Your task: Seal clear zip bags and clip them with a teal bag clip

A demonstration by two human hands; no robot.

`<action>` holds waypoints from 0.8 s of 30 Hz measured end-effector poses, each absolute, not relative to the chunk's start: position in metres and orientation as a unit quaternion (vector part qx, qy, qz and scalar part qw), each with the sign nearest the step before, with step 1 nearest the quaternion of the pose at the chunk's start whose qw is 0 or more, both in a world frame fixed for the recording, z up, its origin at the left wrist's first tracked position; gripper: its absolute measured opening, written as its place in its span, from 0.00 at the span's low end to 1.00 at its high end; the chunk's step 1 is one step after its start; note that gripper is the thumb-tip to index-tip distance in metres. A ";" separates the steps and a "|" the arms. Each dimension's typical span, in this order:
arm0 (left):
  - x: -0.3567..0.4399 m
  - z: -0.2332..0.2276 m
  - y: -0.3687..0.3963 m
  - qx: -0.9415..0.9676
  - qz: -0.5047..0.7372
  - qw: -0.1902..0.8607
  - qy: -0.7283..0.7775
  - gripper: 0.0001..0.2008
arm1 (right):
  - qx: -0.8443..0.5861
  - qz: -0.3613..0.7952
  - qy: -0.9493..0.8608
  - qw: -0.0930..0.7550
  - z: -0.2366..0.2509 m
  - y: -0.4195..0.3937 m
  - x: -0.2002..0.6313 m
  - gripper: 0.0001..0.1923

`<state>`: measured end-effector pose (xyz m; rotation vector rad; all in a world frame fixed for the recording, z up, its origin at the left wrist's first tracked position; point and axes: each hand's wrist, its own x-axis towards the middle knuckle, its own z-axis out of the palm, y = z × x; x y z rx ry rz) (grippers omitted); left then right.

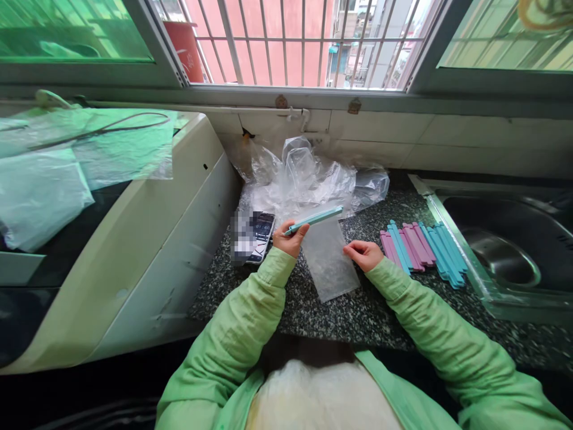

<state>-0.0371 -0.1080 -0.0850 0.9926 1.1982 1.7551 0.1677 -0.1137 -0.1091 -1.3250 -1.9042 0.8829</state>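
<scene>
My left hand [290,239] is closed around the near end of a small stack of light-blue plastic strips [319,218], raised over the counter and slanting up to the right. Below the strips hangs or lies a flat clear plastic bag [331,269], its lower corner toward me. At the bag's right edge, the thumb and fingers of my right hand [363,254] are pinched together on the plastic. Beyond that hand, rows of pink strips [416,246] and blue strips [443,251] lie side by side on the counter.
Crumpled clear plastic bags [308,176] cover the back of the speckled counter [304,310]. A phone [259,239] lies left of my left hand. A large cream-coloured appliance [179,239] bounds the left side, a metal sink [505,257] the right. A barred window [286,48] is behind.
</scene>
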 end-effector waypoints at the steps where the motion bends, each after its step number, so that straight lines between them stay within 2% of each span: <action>1: -0.037 -0.086 -0.108 0.386 0.690 0.388 0.474 0.19 | -0.506 0.329 -0.729 0.322 -0.109 -0.114 0.168 0.17; 7: -0.035 -0.085 -0.108 0.370 0.683 0.401 0.486 0.19 | -0.515 0.306 -0.739 0.309 -0.111 -0.113 0.169 0.16; 19: -0.035 -0.086 -0.105 0.338 0.688 0.416 0.489 0.19 | -0.517 0.393 -0.710 0.271 -0.102 -0.116 0.178 0.17; 24: -0.034 -0.086 -0.106 0.337 0.692 0.416 0.484 0.19 | -0.520 0.388 -0.716 0.260 -0.102 -0.116 0.179 0.16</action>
